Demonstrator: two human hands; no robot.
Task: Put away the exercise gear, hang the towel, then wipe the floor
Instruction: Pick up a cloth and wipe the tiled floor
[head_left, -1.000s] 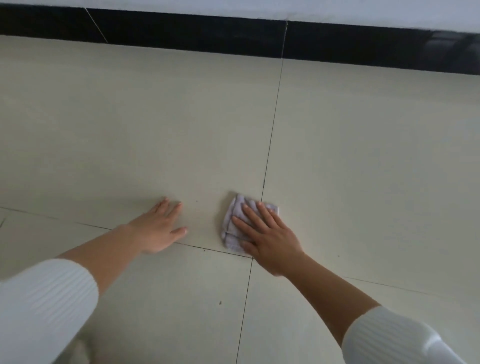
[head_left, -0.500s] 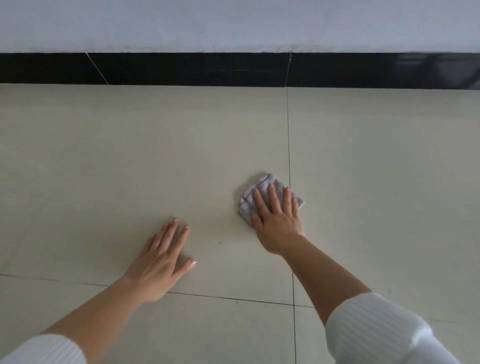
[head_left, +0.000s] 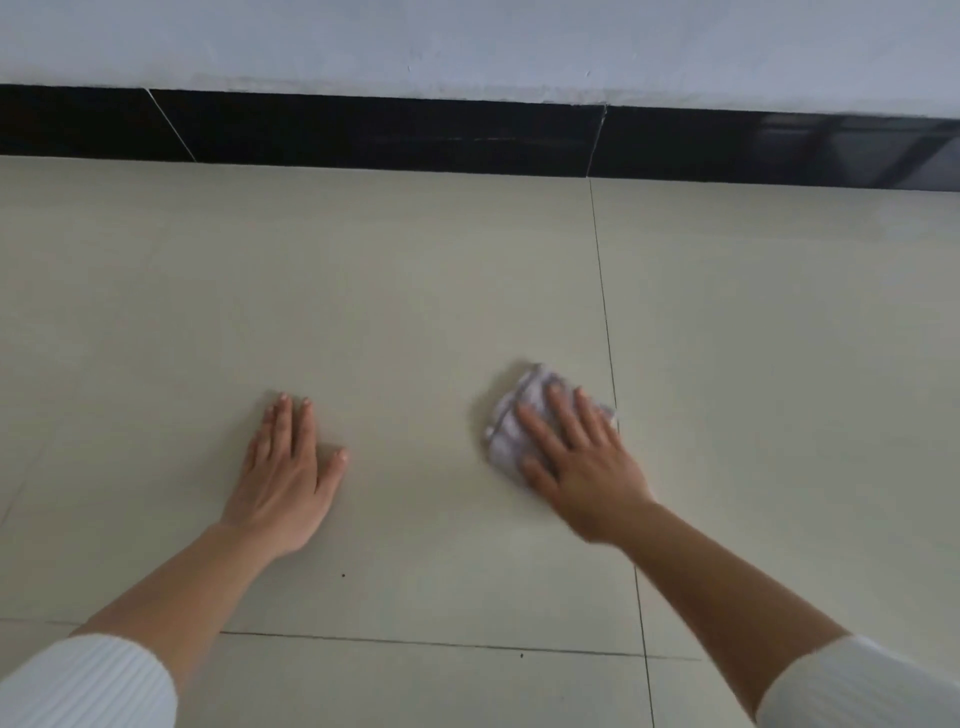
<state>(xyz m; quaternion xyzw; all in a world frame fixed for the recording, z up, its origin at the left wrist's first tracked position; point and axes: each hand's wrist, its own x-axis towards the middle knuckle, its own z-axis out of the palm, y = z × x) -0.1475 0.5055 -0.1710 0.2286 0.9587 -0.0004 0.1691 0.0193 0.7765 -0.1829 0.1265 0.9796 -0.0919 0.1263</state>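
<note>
A small pale lilac cloth (head_left: 511, 421) lies crumpled on the cream tiled floor (head_left: 363, 291), just left of a tile joint. My right hand (head_left: 582, 457) presses flat on the cloth with straight, spread fingers and covers most of it. My left hand (head_left: 288, 475) rests flat on the bare floor to the left, fingers straight and together, thumb out. It holds nothing. Both forearms are bare below white ribbed sleeves.
A black skirting strip (head_left: 395, 135) runs along the base of a pale wall (head_left: 467, 47) at the far edge of the floor. Thin dark joints cross the tiles. A few dark specks (head_left: 343, 576) lie near my left wrist.
My right hand has slid the cloth away from me and to the right, towards the wall. My left hand has stayed flat on the floor while my view tilted up.
</note>
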